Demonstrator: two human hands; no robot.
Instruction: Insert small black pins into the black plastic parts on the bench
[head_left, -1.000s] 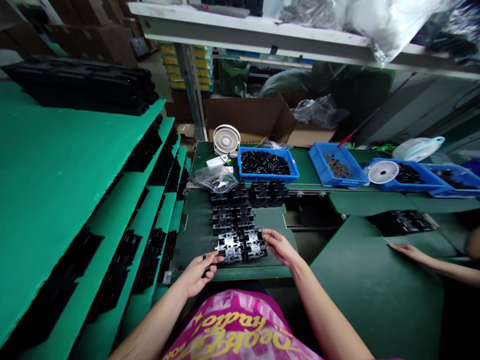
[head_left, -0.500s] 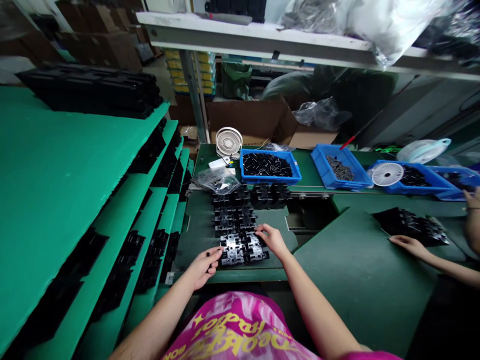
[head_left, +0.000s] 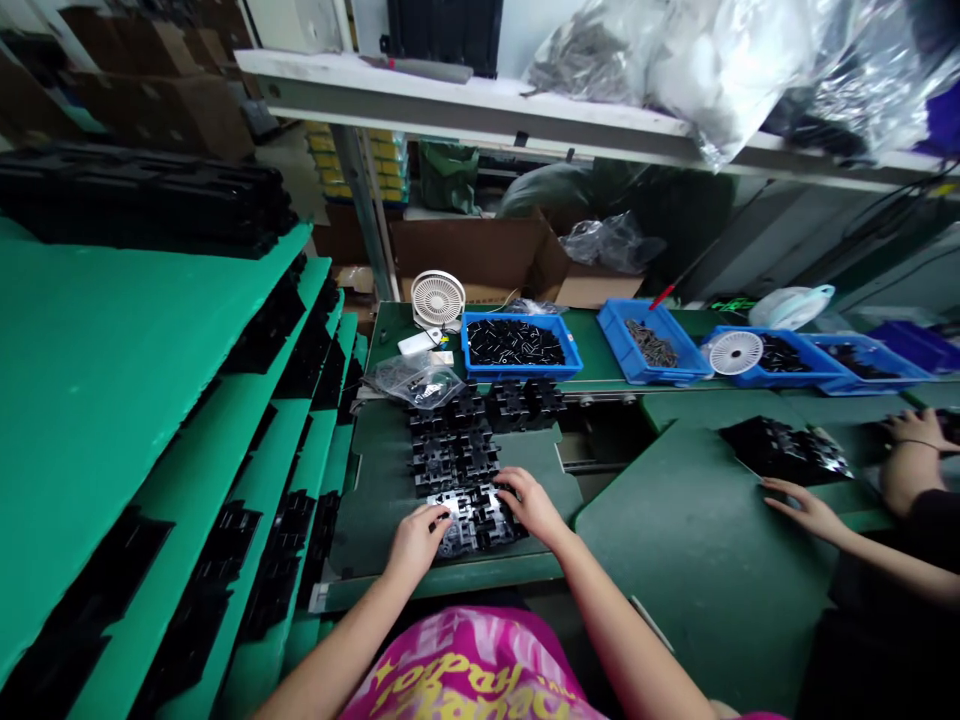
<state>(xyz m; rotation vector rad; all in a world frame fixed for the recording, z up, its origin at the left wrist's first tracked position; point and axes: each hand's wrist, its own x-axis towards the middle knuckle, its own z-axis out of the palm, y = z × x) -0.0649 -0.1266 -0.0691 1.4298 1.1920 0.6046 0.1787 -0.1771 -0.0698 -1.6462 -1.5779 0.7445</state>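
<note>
Rows of black moulded plastic parts (head_left: pixel 454 455) stand on a green board in front of me. The nearest row (head_left: pixel 472 520) catches the light and shows slots and clips on its upper face. At its left end is my left hand (head_left: pixel 415 543), thumb and fingers pinched together over the part; whatever lies between the fingertips is too small to make out. My right hand (head_left: pixel 531 503) reaches in from the right, its bent fingers closed at the row's far right edge. What those fingertips grip, if anything, is hidden.
Behind the parts are a blue tray (head_left: pixel 574 372) of small black pins, a tray (head_left: pixel 656 378) of grey pieces, a clear bag (head_left: pixel 420 380) and a fan (head_left: pixel 437 298). Green boards (head_left: pixel 172 350) bearing black parts stack at left. A co-worker's hand (head_left: pixel 806 510) is at right.
My left hand has moved from beside the nearest row onto its left end; the small dark piece seen in its grip is out of sight. The right hand stays at the row. The view has shifted.
</note>
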